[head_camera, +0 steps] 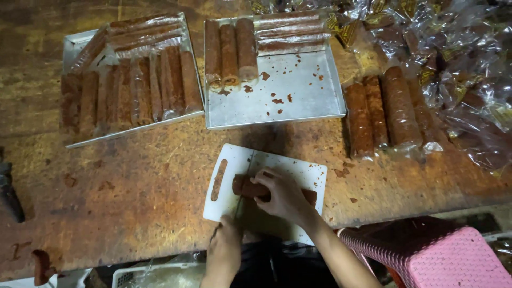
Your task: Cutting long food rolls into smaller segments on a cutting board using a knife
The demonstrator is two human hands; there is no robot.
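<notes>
A white cutting board (298, 169) lies near the table's front edge, and a brown roll (246, 187) rests across it. My right hand (284, 195) presses down on the roll and covers its middle. My left hand (225, 249) is below the board, closed around a knife handle. The knife's blade (243, 198) runs up across the board and meets the roll near its left end. Only the roll's two ends show past my fingers.
Two metal trays stand at the back: the left tray (74, 45) full of wrapped brown rolls, the middle tray (298, 96) with three bare rolls and crumbs. Wrapped rolls (397, 109) and clear wrappers (469, 64) fill the right. A pink stool (442, 256) stands at bottom right.
</notes>
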